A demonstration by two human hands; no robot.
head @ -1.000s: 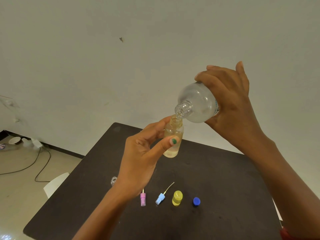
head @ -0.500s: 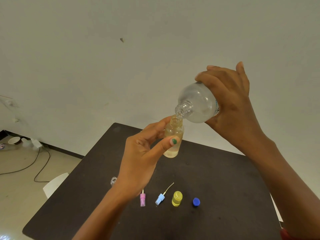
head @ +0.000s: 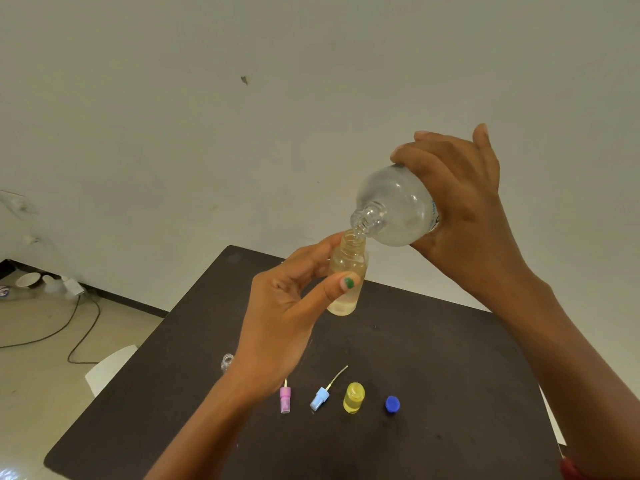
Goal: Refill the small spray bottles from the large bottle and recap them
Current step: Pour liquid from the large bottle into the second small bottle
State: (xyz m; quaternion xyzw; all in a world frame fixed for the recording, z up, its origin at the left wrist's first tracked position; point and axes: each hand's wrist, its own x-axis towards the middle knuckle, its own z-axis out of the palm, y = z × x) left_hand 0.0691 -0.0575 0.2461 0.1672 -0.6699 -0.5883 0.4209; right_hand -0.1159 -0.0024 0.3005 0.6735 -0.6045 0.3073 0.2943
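Observation:
My left hand [head: 280, 317] pinches a small clear yellowish bottle [head: 346, 268] between thumb and fingers, upright above the table. My right hand [head: 460, 202] grips the large clear bottle [head: 394, 206], tilted with its open mouth at the small bottle's neck. A little liquid lies in the small bottle's bottom. On the dark table [head: 433, 375] lie a pink spray head [head: 285, 400], a light blue spray head with its tube [head: 320, 398], a small yellow bottle [head: 354, 397] and a blue cap [head: 392, 404]. A small clear bottle [head: 227, 361] shows partly behind my left wrist.
A pale wall stands behind the table. On the floor to the left lie cables [head: 79, 327], a bowl [head: 27, 279] and a white charger [head: 72, 286]. A white chair corner [head: 110, 365] sits by the table's left edge.
Almost nothing differs: both hands hold the same pouring pose, with only a slight shift of the view.

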